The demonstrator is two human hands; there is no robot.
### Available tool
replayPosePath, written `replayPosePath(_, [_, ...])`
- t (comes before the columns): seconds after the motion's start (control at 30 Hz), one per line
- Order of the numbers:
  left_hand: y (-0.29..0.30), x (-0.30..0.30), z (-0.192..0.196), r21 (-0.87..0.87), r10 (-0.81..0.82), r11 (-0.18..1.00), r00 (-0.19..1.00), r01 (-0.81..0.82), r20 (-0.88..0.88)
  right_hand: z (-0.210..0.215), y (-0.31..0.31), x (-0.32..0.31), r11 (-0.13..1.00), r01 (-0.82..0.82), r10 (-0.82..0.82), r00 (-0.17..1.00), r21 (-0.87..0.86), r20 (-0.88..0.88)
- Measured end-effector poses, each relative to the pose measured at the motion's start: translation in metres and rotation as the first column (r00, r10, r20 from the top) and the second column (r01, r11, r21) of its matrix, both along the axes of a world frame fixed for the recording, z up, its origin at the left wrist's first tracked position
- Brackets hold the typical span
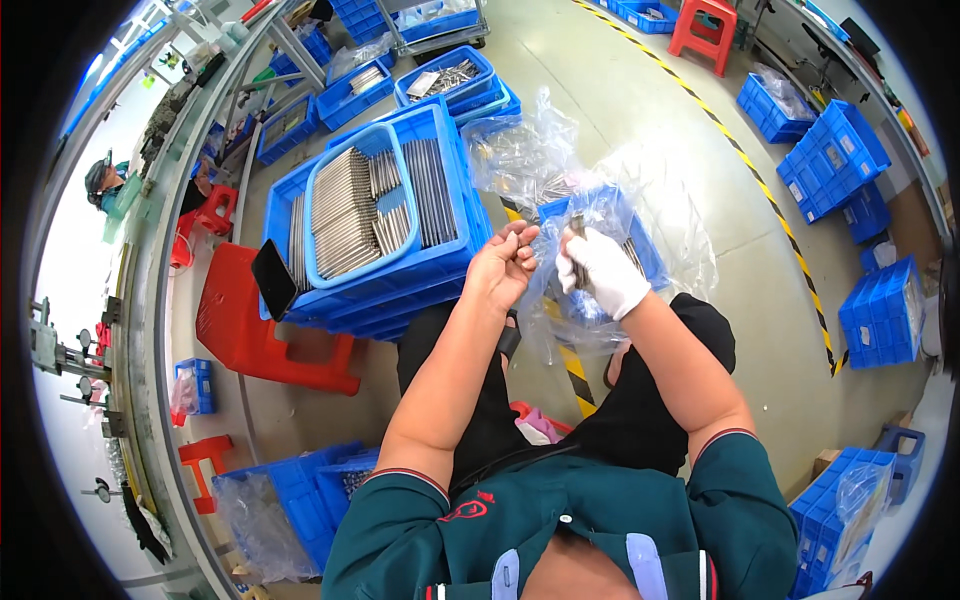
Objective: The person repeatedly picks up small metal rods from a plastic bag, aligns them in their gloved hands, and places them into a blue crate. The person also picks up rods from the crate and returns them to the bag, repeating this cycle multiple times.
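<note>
My right hand (606, 272), in a white glove, is closed around a few slim silvery metal pieces (580, 276) above a small blue crate (648, 240). More metal rods show inside that crate, partly covered by a clear plastic bag (545, 150) that spills over its sides. Just left of the crate, my bare left hand (507, 262) is turned partly palm up with curled fingers; whatever they hold, if anything, is too small to make out. Beside it stands a stack of large blue crates (455, 160), with a light blue tray (322, 215) of neatly lined-up metal rods on top.
A dark phone-like slab (273, 280) leans at the stack's near left corner. Next to it is a red plastic stool (240, 310). Behind, another blue bin (480, 75) holds loose metal parts. Yellow-black floor tape (745, 150) runs past blue crates (835, 160) on the right.
</note>
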State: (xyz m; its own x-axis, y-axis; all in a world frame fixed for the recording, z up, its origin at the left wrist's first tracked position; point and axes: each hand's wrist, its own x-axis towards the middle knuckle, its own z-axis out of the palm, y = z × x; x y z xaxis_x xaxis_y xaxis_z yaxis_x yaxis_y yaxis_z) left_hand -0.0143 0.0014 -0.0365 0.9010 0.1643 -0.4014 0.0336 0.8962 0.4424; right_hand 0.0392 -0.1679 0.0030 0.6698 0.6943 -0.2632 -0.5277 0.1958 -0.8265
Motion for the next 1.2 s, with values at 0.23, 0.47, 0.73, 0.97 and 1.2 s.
replayPosePath(0.23, [-0.027, 0.016, -0.029, -0.065, -0.078, 0.995, 0.993, 0.072, -0.092, 0.006, 0.014, 0.005, 0.945, 0.166, -0.15, 0.986, 0.283, -0.077])
replayPosePath(0.47, [-0.046, 0.032, -0.004, -0.295, 0.106, 0.95, 0.994, -0.102, -0.002, 0.005, 0.036, -0.007, 0.904, 0.293, -0.338, 0.936, 0.312, 0.102])
replayPosePath(0.73, [-0.047, 0.033, -0.019, -0.102, 0.002, 0.995, 0.988, -0.019, -0.157, -0.013, 0.034, 0.005, 0.884, 0.314, -0.356, 0.932, 0.347, 0.065])
replayPosePath(0.97, [-0.047, 0.027, -0.007, 0.061, -0.095, 0.991, 0.954, 0.117, -0.283, -0.009, 0.028, 0.009, 0.894, 0.378, -0.396, 0.918, 0.24, 0.026])
replayPosePath(1.2, [-0.043, 0.033, -0.019, 0.043, 0.03, 0.999, 0.977, -0.022, -0.211, -0.013, 0.028, -0.002, 0.888, 0.444, -0.3, 0.756, -0.119, 0.582])
